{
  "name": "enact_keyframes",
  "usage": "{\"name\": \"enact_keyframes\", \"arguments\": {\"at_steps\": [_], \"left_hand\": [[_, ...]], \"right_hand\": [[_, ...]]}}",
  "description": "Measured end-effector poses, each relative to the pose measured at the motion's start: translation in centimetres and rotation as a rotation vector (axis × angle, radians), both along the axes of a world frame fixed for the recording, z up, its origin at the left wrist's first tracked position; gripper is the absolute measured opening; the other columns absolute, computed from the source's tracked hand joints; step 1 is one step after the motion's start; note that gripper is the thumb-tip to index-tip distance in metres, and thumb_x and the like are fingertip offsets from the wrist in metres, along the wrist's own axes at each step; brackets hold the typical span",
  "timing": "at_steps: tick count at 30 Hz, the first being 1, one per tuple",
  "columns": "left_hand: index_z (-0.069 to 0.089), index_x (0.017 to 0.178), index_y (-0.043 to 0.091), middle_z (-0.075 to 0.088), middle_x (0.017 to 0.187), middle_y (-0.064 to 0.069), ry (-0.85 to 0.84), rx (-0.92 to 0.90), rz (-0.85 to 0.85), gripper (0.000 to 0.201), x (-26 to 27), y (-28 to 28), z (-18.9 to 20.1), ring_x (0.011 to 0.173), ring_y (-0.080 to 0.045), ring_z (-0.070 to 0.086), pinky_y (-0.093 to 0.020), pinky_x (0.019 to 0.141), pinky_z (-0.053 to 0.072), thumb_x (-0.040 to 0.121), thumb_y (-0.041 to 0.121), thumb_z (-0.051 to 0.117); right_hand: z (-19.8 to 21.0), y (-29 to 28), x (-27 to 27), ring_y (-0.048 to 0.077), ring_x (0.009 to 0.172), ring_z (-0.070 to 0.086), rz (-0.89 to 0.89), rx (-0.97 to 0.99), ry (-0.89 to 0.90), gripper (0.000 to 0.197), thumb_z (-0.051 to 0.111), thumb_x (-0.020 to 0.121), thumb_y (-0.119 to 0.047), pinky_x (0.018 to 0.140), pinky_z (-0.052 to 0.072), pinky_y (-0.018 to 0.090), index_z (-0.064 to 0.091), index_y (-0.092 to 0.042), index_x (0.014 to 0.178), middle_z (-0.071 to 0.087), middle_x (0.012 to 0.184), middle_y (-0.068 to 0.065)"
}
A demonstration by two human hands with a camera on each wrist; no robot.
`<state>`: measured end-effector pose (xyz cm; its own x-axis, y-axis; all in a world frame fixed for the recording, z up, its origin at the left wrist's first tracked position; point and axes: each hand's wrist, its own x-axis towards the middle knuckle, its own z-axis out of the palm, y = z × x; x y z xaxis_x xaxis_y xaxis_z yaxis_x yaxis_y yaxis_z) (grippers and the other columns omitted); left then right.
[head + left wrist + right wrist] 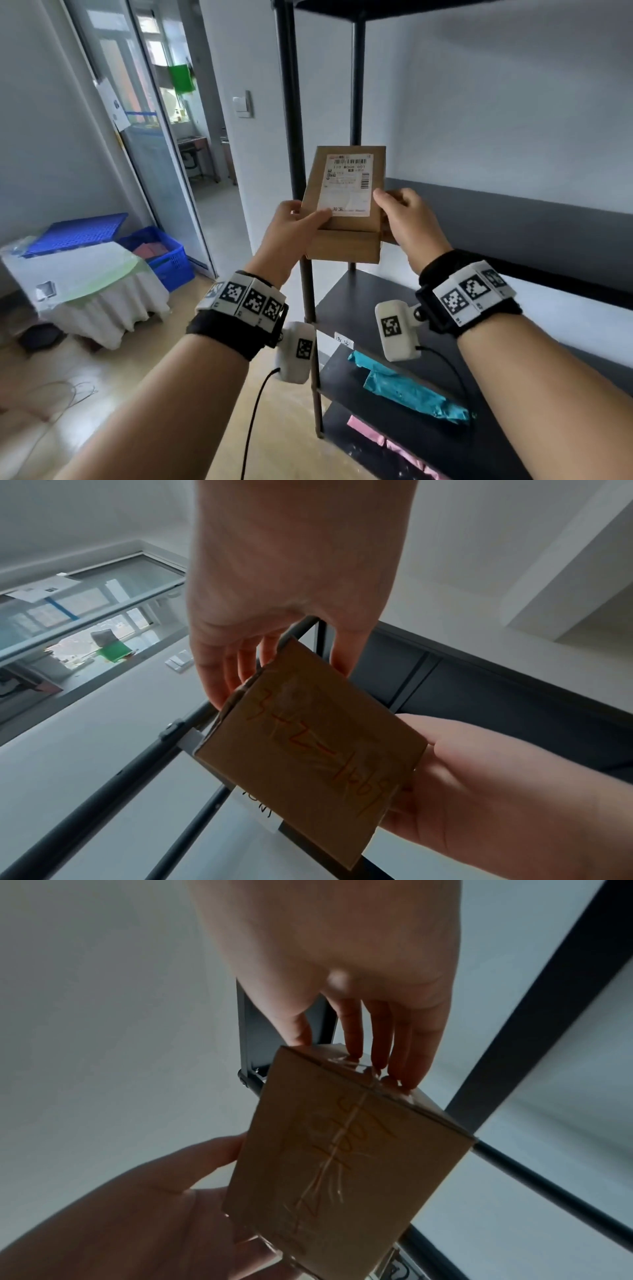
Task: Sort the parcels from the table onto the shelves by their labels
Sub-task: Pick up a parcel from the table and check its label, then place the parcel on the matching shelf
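Observation:
A small brown cardboard parcel with a white shipping label facing me is held up in front of the black shelf unit. My left hand grips its left edge, thumb on the label side and fingers behind. My right hand grips the right edge the same way. Seen from the left wrist, the parcel shows orange handwriting on its underside, held by the left hand. From the right wrist, the parcel shows clear tape, with the right hand fingers on its end.
A teal parcel lies on a lower shelf and pink parcels on the one beneath. A small white tag sits on a shelf edge. A cloth-covered table and blue crates stand at the left by an open doorway.

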<state>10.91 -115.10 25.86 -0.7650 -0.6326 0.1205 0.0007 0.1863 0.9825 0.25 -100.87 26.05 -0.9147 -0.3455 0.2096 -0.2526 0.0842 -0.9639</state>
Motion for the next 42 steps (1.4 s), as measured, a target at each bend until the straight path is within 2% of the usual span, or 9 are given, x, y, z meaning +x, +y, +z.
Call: {"name": "enact_keyframes", "arguments": {"at_steps": [6,10,16,21,28,32,35,39,42], "left_hand": [[0.051,0.129,0.013,0.064,0.119,-0.006,-0.017,-0.024,-0.03,0.054,-6.4,-1.6,1.8,0.097,-0.017,0.065,-0.03,0.074,0.057,0.088,0.042,0.07],[0.054,0.133,0.014,0.063,0.12,-0.002,-0.032,-0.073,-0.031,0.055,-9.7,-2.3,2.7,0.104,-0.018,0.062,-0.027,0.074,0.051,0.09,0.046,0.065],[0.053,0.14,0.012,0.062,0.117,-0.001,-0.064,-0.141,-0.085,0.053,-13.1,-3.9,3.0,0.103,-0.017,0.059,-0.024,0.075,0.047,0.097,0.043,0.057],[0.049,0.141,0.011,0.061,0.121,-0.004,-0.09,-0.199,-0.149,0.053,-14.9,-4.9,2.8,0.104,-0.019,0.058,-0.031,0.085,0.047,0.099,0.044,0.052],[0.029,0.155,0.011,0.047,0.148,-0.013,-0.142,-0.309,-0.176,0.069,-14.9,-5.4,3.3,0.128,-0.03,0.052,-0.041,0.102,0.046,0.099,0.049,0.045],[0.041,0.147,0.008,0.045,0.145,-0.017,-0.032,-0.513,-0.12,0.055,-14.0,-5.1,4.3,0.128,-0.036,0.048,-0.049,0.105,0.044,0.101,0.037,0.043],[0.044,0.147,0.011,0.049,0.146,-0.012,0.094,-0.589,-0.124,0.052,-13.1,-4.3,5.1,0.134,-0.031,0.044,-0.043,0.109,0.041,0.099,0.03,0.048],[0.051,0.142,0.014,0.055,0.14,-0.008,0.204,-0.651,-0.205,0.047,-12.0,-1.8,5.4,0.13,-0.026,0.05,-0.037,0.105,0.043,0.096,0.023,0.051],[0.053,0.138,0.015,0.059,0.134,-0.006,0.209,-0.584,-0.331,0.043,-11.5,0.5,4.9,0.122,-0.025,0.058,-0.031,0.096,0.045,0.096,0.022,0.052]], "right_hand": [[2.3,-1.0,-5.0,0.02,0.095,0.065,-0.054,0.11,0.072,0.041,0.053,0.092,-0.049,0.084,0.056,0.037,0.065,-0.011,0.106,0.07,0.102,0.002],[3.3,-1.7,-7.6,0.008,0.075,0.057,-0.051,0.179,0.113,0.036,0.05,0.097,-0.044,0.061,0.045,0.023,0.065,-0.011,0.101,0.063,0.084,-0.004],[3.4,-3.4,-9.9,0.014,0.091,0.06,-0.069,0.222,0.063,0.048,0.049,0.097,-0.046,0.07,0.047,0.025,0.063,-0.011,0.126,0.067,0.112,0.002],[3.3,-4.4,-10.6,0.013,0.084,0.059,-0.142,0.225,0.002,0.051,0.049,0.098,-0.045,0.067,0.046,0.025,0.059,-0.009,0.132,0.065,0.109,0.004],[3.3,-5.1,-9.5,0.024,0.099,0.062,-0.226,0.25,-0.048,0.06,0.047,0.092,-0.057,0.097,0.052,0.044,0.063,-0.009,0.124,0.065,0.102,0.005],[3.9,-4.9,-8.0,0.026,0.093,0.059,-0.287,0.274,0.005,0.046,0.041,0.098,-0.05,0.092,0.052,0.043,0.062,-0.011,0.108,0.059,0.087,0.003],[4.3,-4.1,-6.6,0.022,0.071,0.05,-0.357,0.248,0.028,0.035,0.046,0.099,-0.042,0.07,0.046,0.033,0.051,-0.017,0.076,0.048,0.071,-0.002],[4.2,-2.1,-4.7,0.024,0.113,0.06,-0.434,0.236,0.097,0.042,0.059,0.094,-0.036,0.096,0.048,0.035,0.06,-0.011,0.129,0.063,0.127,0.004],[3.7,0.0,-2.3,0.022,0.121,0.057,-0.52,0.245,0.129,0.043,0.059,0.094,-0.031,0.1,0.044,0.033,0.059,-0.013,0.133,0.06,0.135,0.003]]}}
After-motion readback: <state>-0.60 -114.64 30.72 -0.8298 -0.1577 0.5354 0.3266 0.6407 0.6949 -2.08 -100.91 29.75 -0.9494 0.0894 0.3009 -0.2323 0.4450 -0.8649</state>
